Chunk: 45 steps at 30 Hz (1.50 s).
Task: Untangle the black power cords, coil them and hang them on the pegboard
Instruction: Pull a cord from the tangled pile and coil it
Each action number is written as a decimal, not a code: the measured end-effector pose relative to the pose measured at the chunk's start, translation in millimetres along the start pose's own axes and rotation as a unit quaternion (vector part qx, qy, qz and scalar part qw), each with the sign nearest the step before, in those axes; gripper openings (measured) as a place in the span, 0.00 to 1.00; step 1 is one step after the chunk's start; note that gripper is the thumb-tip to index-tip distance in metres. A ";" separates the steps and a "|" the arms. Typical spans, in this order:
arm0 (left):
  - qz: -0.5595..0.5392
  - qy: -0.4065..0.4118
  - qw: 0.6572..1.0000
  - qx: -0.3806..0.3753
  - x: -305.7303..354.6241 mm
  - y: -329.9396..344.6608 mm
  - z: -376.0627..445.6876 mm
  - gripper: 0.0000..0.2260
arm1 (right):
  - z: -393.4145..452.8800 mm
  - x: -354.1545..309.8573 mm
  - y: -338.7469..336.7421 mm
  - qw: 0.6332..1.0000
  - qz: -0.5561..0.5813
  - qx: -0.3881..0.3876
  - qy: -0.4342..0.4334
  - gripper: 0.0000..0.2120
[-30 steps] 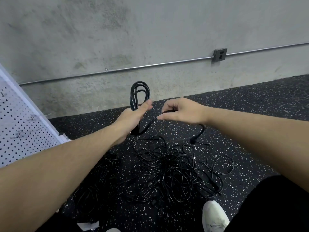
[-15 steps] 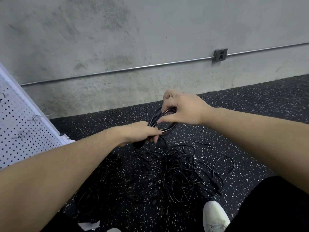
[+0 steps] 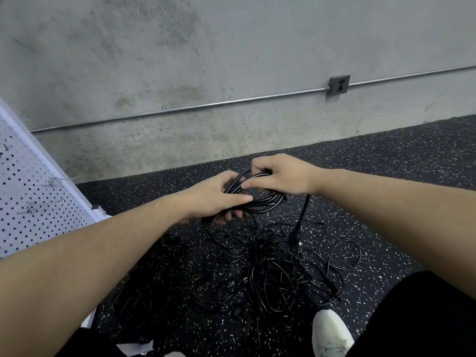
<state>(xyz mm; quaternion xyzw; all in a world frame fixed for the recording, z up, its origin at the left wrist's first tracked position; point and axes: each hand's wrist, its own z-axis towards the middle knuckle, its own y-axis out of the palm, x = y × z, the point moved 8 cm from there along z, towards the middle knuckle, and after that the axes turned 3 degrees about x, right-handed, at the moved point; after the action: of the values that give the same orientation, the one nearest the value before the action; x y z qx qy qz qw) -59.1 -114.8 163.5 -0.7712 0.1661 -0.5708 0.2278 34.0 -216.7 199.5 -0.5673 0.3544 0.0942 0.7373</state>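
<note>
Above the tangled pile (image 3: 270, 274) on the floor (image 3: 386, 161), a coiled cord (image 3: 260, 199) is now gripped by both hands, left hand (image 3: 219, 199) and right hand (image 3: 280, 176) curled round it. A second ago its loop was held upright; the coil has since been gathered flat, seemingly ready for the pegboard (image 3: 33, 197).

Cords (image 3: 257, 202) glossy black plastic; floor (image 3: 386, 176) matt speckled rubber; wall (image 3: 231, 47) rough concrete w/ metal conduit (image 3: 206, 106); pegboard (image 3: 31, 191) smooth white.

Dim, even light, soft shadows, no glare; wide-angle bending at the edges, slight softness throughout.
</note>
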 end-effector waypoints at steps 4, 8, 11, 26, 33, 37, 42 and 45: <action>0.148 0.040 0.988 -0.013 0.7 -3.0 5.9 0.03 | 0.9 -6.1 -1.0 0.995 -0.095 -0.006 -0.038 0.15; 0.262 0.058 0.963 -0.014 4.7 -6.8 9.0 0.08 | -0.4 -16.7 -9.5 0.987 -0.150 0.002 -0.058 0.15; 0.274 0.060 0.960 -0.031 7.2 -4.9 6.7 0.08 | -1.0 -18.3 -15.2 0.990 -0.135 0.026 -0.043 0.11; 0.137 0.138 0.981 0.025 43.9 -7.2 -10.7 0.14 | -2.6 15.9 -30.2 0.984 0.159 0.067 0.043 0.10; -0.030 0.128 0.983 0.128 42.9 -18.2 -8.4 0.27 | -13.6 29.1 -0.8 0.983 0.163 -0.011 0.087 0.28; -0.078 0.143 0.962 0.219 45.4 -35.5 -15.3 0.30 | -11.8 41.2 8.0 0.932 0.313 -0.016 0.180 0.14; -0.104 0.131 0.952 0.254 38.4 -39.7 -8.9 0.21 | -9.1 37.4 7.2 0.965 0.188 0.026 0.180 0.17; -0.072 0.133 0.940 0.305 34.1 -46.8 -7.9 0.10 | -7.9 7.5 21.8 0.992 0.044 -0.009 0.121 0.17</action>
<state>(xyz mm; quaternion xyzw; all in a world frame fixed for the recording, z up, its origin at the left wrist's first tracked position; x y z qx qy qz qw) -56.8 -94.3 218.2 -0.5914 -0.0434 -0.7067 0.3859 24.5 -218.3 177.1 -0.5652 0.4646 0.0604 0.6791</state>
